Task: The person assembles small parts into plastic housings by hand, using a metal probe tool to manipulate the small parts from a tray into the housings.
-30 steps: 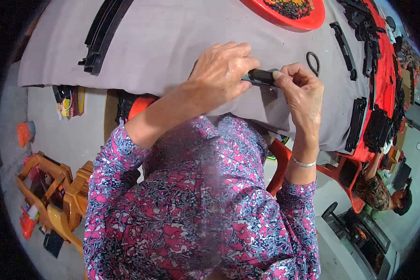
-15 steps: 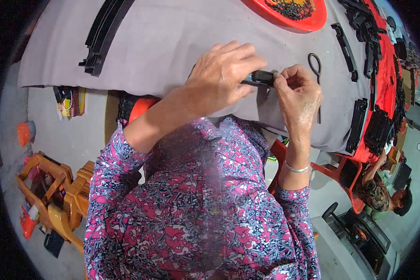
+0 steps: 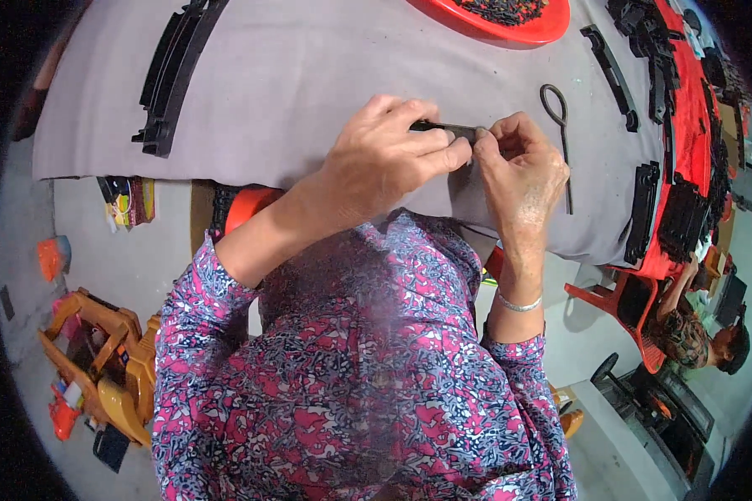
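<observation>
Both hands meet over the near part of the grey-covered table, around a narrow dark strip-like part [image 3: 459, 130]. My left hand [image 3: 384, 154] is closed round the part's left end, its fingers curled over it. At the other end, my right hand [image 3: 522, 163] pinches the part between thumb and forefinger. Most of the part is hidden by my fingers, so its exact kind does not show. Just right of my right hand lies a dark metal rod with a looped end [image 3: 557, 117].
A red bowl [image 3: 551, 32] of small black pieces stands at the far side. Long black plastic strips [image 3: 171, 79] lie at the left, with more black parts [image 3: 614, 79] at the right beside a red cloth [image 3: 692, 100]. Beyond, a person [image 3: 689, 334] sits near a red chair [image 3: 618, 301].
My left fingers have come down and closed on the dark part. My right hand has shifted slightly left, still pinching it. The view has tilted a little.
</observation>
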Demonstrator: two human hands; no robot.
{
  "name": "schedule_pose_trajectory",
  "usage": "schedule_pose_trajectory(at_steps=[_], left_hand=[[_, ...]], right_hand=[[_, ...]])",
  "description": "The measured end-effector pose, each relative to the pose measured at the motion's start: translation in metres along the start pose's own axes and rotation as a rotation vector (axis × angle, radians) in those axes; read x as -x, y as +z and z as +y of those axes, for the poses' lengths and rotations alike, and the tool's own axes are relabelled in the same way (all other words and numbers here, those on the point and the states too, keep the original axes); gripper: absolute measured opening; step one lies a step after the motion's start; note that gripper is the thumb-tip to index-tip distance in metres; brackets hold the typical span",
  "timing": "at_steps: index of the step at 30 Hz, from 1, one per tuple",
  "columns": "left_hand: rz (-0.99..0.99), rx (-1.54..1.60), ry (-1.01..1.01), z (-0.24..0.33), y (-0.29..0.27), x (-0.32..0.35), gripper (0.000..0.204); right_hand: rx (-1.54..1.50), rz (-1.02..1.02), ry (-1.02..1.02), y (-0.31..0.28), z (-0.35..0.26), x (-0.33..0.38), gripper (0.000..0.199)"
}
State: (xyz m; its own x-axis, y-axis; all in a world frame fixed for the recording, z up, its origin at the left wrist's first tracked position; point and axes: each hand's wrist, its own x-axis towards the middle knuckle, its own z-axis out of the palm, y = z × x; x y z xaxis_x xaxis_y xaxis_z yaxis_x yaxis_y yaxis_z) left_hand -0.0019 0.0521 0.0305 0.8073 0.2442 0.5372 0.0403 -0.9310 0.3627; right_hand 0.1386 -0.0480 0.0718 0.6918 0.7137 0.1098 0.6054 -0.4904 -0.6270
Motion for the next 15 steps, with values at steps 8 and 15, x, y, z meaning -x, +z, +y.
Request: schedule_pose_trajectory(at_steps=[8,15], left_hand=[[-0.072,-0.013,0.009,-0.003,0.006,0.007,0.032],[-0.036,0.057,0.077,-0.008,0.009,0.007,0.032]], right_hand=[[-0.092,0.05,-0.013,0.004,0.01,0.006,0.009],[-0.026,0.065,-0.058,0.006,0.011,0.01,0.009]])
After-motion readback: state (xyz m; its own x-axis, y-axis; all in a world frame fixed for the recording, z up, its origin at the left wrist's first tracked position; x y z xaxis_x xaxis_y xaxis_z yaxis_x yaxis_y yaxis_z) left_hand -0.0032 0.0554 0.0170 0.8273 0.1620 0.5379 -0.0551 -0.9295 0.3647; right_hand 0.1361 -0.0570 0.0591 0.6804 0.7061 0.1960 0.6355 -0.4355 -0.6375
